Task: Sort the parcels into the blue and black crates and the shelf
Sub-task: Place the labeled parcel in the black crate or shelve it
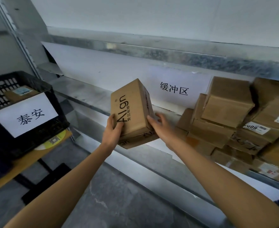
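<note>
I hold a brown cardboard parcel (132,109) printed "Align" in the air in front of the metal shelf (92,99). My left hand (113,130) grips its lower left corner, thumb across the printed face. My right hand (160,127) holds its right side with fingers spread along the edge. The parcel is tilted and clear of the shelf board. A black crate (37,89) with a white paper label stands at the left on a wooden table, one labelled parcel (21,93) inside it. No blue crate is in view.
A pile of several brown parcels (234,119) fills the shelf's right part. A white sign (174,90) with black characters hangs on the shelf's back wall. The wooden table (25,163) under the crate juts out at left. Grey floor lies below.
</note>
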